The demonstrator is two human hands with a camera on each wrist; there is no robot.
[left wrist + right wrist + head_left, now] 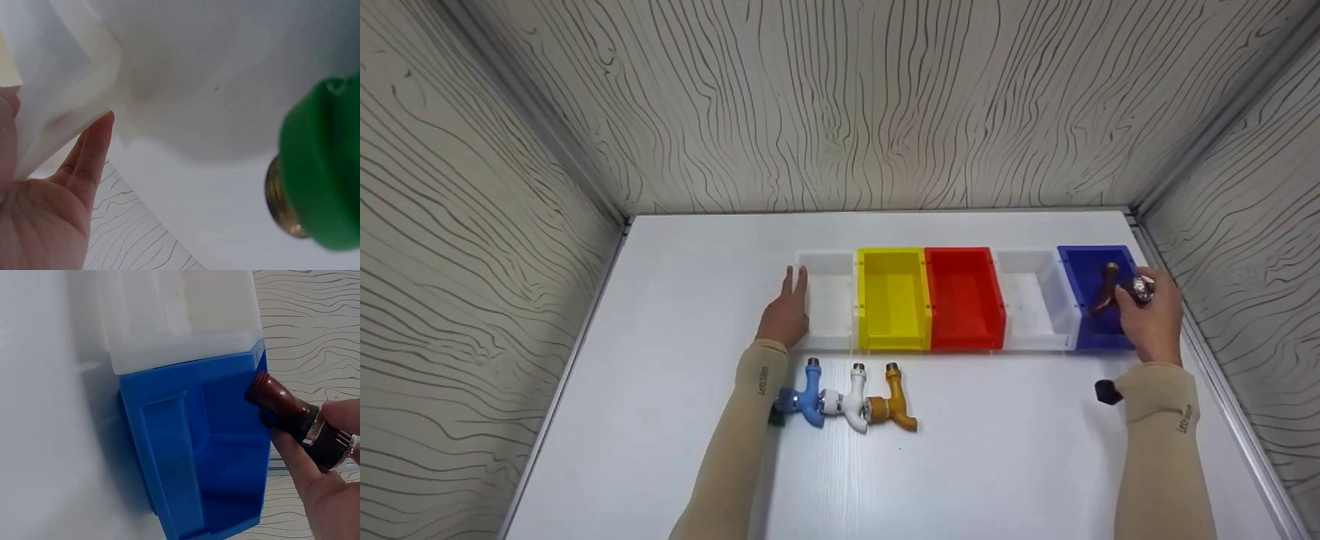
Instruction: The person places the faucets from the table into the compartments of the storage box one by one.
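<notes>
- The right hand (1156, 311) grasps a dark brown tap with a threaded end, a shiny silver collar and a dark handle (1109, 280); the thumb and fingers pinch it at the handle and collar, and its threaded end points away from the fingers.
- Below the right hand and the brown tap is a deep blue plastic open-topped bin (1093, 253), the last of 5 in a row; whether the tap touches its wall cannot be told.
- Just left of the right hand's bin stands a translucent white plastic bin (1026, 262), then a red plastic bin (958, 260), then a yellow plastic bin (891, 261).
- Beside the left hand (784, 311), at the opposite end of the row, is a 2nd translucent white plastic bin (826, 262); the hand grasps no tap, its fingers lying straight along this bin's outer side.
- Nearer the person than the left hand, to the right of its forearm, 3 taps lie side by side: a light blue tap (812, 394), a white tap (855, 397) and a mustard-yellow tap (895, 396).
- A green tap part with a brass-coloured thread (323, 180) shows near the left hand; from the head view the sleeve mostly hides it.
- Under both hands spreads a smooth white worktop (997, 465).
- Beyond the hands rises a pale wall panel with dark wood-grain lines (825, 105).
</notes>
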